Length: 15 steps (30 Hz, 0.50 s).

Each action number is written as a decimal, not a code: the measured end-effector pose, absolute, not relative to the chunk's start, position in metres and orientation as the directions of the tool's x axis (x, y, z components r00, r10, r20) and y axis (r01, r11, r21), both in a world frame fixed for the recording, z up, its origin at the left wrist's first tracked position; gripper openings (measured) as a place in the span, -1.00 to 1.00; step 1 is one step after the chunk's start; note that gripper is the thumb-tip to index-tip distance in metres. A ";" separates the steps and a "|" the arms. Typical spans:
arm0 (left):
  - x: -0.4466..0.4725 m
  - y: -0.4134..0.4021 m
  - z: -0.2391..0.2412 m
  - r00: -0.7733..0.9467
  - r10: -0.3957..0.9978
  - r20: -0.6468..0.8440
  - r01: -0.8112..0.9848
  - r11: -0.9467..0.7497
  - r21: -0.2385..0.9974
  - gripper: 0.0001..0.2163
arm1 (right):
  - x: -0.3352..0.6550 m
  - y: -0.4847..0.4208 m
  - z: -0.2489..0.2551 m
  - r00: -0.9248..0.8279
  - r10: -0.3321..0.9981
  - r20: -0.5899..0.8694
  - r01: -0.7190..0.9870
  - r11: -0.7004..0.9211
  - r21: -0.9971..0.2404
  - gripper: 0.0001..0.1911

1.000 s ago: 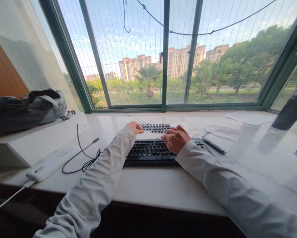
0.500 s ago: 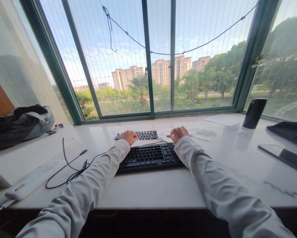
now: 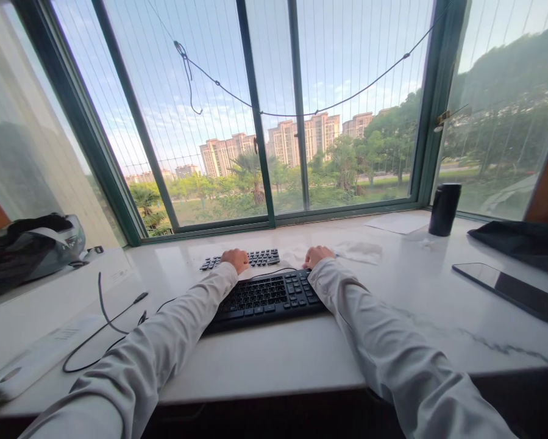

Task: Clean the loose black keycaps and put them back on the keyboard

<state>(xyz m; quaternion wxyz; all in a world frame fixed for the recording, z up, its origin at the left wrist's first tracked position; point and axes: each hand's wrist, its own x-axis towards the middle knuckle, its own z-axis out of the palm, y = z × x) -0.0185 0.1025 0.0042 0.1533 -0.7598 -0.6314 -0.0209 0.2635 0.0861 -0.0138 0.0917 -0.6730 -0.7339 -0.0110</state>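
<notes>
A black keyboard (image 3: 259, 303) lies on the white tabletop between my forearms; many places in its main block look bare of keycaps, while the right-hand keys are on. Behind it, black keycaps (image 3: 265, 258) are laid out in rows on the table. My left hand (image 3: 236, 260) is over those rows, by the keyboard's far left corner, with its fingers curled down. At the far right corner is my right hand (image 3: 318, 256), also curled, beside a crumpled white tissue (image 3: 358, 251). Both sets of fingertips are hidden, so I cannot see what they touch.
At the left lie a black cable (image 3: 84, 344), a white power strip (image 3: 40, 360), a white box (image 3: 86, 280) and a dark bag (image 3: 31, 250). A black cylinder (image 3: 445, 209), a phone (image 3: 511, 292), dark cloth (image 3: 523, 244) and paper (image 3: 397, 223) are at the right. Windows stand behind.
The view has turned a little to the right. My right hand's thumb, stretched leftward before, is now tucked in, and that hand sits lower at the keyboard's far edge. The left hand stays over the keycaps.
</notes>
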 end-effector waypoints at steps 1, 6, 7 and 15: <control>-0.019 0.101 0.006 0.199 0.951 0.238 0.967 -0.150 -0.207 -0.84 | 0.263 0.086 -0.014 -0.070 0.987 0.147 0.990 0.087 -0.113 -0.76; -0.017 0.089 0.020 0.201 0.922 0.332 0.970 -0.139 -0.201 -0.81 | 0.260 0.080 -0.010 -0.040 0.974 0.224 0.991 0.066 -0.113 -0.79; -0.016 0.084 0.025 0.210 0.911 0.355 0.969 -0.146 -0.198 -0.79 | 0.258 0.077 -0.008 -0.030 0.965 0.261 0.992 0.060 -0.107 -0.77; 0.011 0.031 0.035 0.251 0.689 0.680 0.949 -0.314 -0.031 -0.71 | 0.230 0.063 0.006 0.234 0.842 0.486 0.662 0.228 -0.714 -0.71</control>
